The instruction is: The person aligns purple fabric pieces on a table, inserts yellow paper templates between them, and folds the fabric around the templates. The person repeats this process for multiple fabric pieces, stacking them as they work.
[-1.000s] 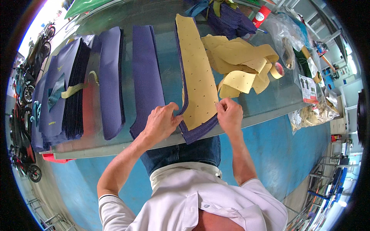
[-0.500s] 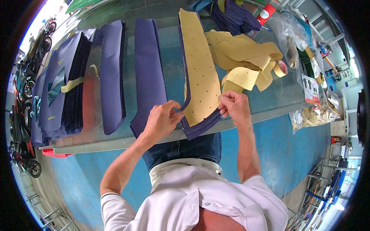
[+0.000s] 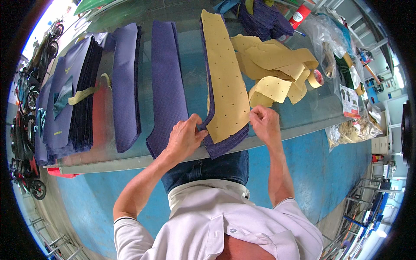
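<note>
We have the perforated tan sheet (image 3: 227, 86) on a purple stack (image 3: 227, 146) at the table (image 3: 108, 165) near edge. Our left hand (image 3: 186, 136) pinches the stack's left edge; our right hand (image 3: 264, 123), nearly closed, meets the sheet's right, grip unclear.

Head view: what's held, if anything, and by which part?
The left hand seems to pinch the purple stack by its left edge, near the lower end. Whether the right hand, beside the yellow sheet, grips its edge cannot be told.
</note>
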`<move>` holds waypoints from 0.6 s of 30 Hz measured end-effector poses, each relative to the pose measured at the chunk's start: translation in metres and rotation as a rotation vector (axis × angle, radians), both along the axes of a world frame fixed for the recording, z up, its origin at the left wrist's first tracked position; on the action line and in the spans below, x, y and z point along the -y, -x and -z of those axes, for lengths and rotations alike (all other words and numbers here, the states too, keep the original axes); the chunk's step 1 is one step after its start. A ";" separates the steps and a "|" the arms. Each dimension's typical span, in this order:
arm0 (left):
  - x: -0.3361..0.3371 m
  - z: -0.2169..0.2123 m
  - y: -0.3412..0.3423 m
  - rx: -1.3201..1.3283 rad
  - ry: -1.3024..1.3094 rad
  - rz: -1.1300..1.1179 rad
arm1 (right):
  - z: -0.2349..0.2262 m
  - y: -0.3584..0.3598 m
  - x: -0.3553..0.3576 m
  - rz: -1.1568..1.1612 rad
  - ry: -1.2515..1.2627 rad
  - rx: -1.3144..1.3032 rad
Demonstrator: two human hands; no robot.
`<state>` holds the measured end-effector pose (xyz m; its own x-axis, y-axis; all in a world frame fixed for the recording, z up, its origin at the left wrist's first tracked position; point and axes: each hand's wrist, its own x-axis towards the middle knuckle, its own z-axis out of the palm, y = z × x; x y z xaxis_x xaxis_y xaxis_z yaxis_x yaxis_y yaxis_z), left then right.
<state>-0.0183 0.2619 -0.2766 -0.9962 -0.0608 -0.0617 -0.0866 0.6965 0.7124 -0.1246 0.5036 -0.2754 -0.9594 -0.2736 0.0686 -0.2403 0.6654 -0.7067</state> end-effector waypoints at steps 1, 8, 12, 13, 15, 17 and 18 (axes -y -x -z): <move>0.000 -0.001 -0.001 0.012 0.014 0.001 | -0.002 -0.001 0.000 0.021 -0.060 -0.056; -0.006 -0.018 -0.004 0.048 0.125 0.000 | -0.037 -0.013 0.008 -0.109 0.345 0.037; -0.017 -0.053 -0.009 -0.320 0.217 0.074 | -0.047 -0.014 0.016 -0.221 0.719 0.304; -0.020 -0.061 -0.011 -0.287 0.093 0.097 | -0.045 -0.016 0.021 -0.299 0.743 0.220; -0.026 -0.071 -0.016 -0.254 -0.075 0.107 | -0.046 -0.026 0.030 -0.406 0.842 0.327; -0.034 -0.071 -0.016 -0.288 -0.093 0.098 | -0.047 -0.031 0.031 -0.557 0.905 0.445; -0.036 -0.066 -0.016 -0.323 -0.064 0.086 | -0.049 -0.030 0.033 -0.583 0.911 0.443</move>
<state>-0.0018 0.2980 -0.2101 -0.9662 0.0182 0.2570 0.2079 0.6446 0.7357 -0.0942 0.4711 -0.2262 -0.6940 -0.7025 0.1577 0.0451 -0.2610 -0.9643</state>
